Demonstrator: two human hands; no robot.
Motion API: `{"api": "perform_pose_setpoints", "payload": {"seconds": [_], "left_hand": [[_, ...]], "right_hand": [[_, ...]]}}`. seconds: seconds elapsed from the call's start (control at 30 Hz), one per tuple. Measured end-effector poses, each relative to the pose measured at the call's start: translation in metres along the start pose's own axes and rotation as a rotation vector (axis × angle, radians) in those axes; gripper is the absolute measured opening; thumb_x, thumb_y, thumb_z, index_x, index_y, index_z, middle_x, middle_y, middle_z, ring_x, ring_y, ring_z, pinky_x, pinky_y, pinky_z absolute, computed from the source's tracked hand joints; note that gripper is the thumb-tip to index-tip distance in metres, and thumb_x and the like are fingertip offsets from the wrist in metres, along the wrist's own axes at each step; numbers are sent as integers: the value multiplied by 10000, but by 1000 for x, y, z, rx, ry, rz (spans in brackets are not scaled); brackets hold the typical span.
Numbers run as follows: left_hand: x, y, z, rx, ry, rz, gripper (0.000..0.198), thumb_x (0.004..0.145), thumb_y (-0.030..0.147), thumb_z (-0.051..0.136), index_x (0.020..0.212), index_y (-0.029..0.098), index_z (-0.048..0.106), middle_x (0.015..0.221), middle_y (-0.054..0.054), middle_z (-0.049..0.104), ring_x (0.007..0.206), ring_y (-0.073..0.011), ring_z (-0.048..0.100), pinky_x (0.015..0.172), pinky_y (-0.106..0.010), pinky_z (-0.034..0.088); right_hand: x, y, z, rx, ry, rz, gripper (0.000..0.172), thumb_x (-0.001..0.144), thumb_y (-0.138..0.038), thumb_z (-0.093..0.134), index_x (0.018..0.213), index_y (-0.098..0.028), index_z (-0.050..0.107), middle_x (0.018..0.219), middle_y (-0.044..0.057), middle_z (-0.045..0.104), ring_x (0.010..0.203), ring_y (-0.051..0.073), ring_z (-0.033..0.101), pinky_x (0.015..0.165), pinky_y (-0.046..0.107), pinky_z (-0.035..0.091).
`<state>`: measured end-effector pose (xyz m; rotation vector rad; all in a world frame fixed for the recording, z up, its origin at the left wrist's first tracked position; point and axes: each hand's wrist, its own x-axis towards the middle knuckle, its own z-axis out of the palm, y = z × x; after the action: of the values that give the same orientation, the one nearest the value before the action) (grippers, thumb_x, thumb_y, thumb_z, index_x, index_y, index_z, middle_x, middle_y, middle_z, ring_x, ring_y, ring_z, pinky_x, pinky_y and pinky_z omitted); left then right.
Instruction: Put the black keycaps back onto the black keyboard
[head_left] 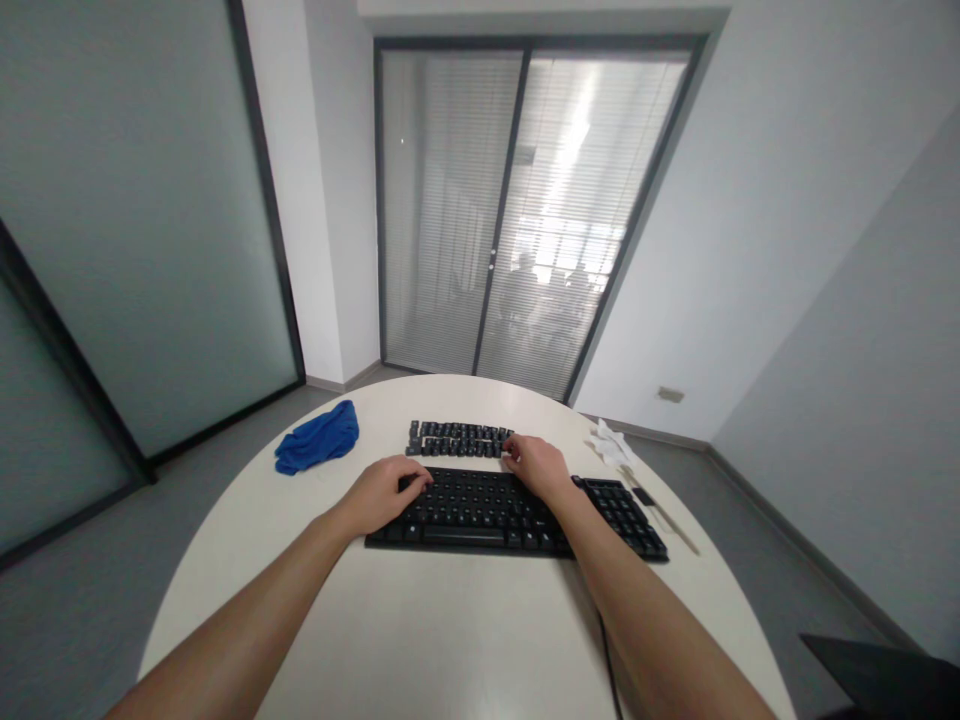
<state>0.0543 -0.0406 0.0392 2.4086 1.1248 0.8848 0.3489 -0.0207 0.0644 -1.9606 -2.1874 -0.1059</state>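
Note:
A black keyboard (472, 505) lies flat on a round, pale table (420, 620). At its upper left corner is my left hand (382, 492), the thumb on the keys and the fingers along the back edge, gripping it. Behind the keyboard, loose black keycaps (457, 440) stand in rows on the table. My right hand (538, 465) reaches over the keyboard to the right end of these rows. Its fingers are pinched together on a keycap there, which is mostly hidden by the fingertips. My right forearm covers part of the keyboard.
A crumpled blue cloth (319, 438) lies at the table's left. Toward the right edge are a white crumpled tissue (611, 442) and a thin, light-coloured stick (671, 520). A black cable (607, 660) runs from the keyboard toward me under my right forearm.

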Motion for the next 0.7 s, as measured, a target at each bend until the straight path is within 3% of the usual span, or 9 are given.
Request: {"api": "perform_pose_setpoints", "payload": {"seconds": [0.33, 0.57, 0.7], "left_hand": [[0, 0, 1, -12, 1, -1, 253, 934, 345, 499, 912, 236, 726, 940, -29, 737, 897, -213, 663, 850, -326, 491], [0, -1, 2, -12, -1, -2, 250, 940, 334, 498, 916, 237, 727, 943, -26, 736, 902, -211, 665, 852, -325, 488], [0, 0, 2, -16, 0, -9, 247, 933, 331, 500, 916, 234, 727, 938, -30, 737, 898, -214, 665, 851, -330, 490]], "right_hand": [[6, -9, 4, -9, -25, -17, 230, 870, -277, 599, 1075, -247, 699, 1007, 78, 741, 956, 240, 675, 797, 309, 467], [-8, -4, -7, 47, 21, -10, 198, 878, -321, 579, 986, -224, 714, 1005, 75, 735, 960, 244, 667, 797, 322, 471], [-26, 4, -15, 324, 30, -22, 226, 851, -388, 612, 959, -215, 710, 904, 48, 737, 846, 211, 668, 777, 310, 486]]}}
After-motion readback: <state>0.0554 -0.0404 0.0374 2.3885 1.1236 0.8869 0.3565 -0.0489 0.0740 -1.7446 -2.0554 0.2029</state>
